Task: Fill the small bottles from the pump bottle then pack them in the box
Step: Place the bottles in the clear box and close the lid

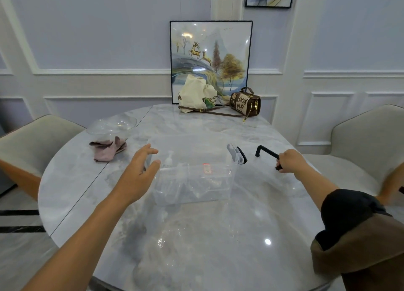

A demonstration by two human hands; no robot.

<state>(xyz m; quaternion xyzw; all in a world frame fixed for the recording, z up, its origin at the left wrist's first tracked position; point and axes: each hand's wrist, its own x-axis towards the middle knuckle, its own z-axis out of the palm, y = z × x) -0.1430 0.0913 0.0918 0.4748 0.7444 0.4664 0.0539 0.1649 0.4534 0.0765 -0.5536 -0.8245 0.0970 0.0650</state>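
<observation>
Clear box (218,192) mid-bench, pump bottle (168,159) apparently inside, left end. Left hand (140,172) spread open, empty, beside box; right hand (289,161) grips black handle (269,152). Advise: steady box wall, lift pump bottle out upright

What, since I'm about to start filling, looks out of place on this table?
A pink cloth lies crumpled at the table's left, by a clear bowl. Nothing looks spilled or broken.

The bottles (169,159) inside the clear box (218,195) are too blurred to count.
</observation>
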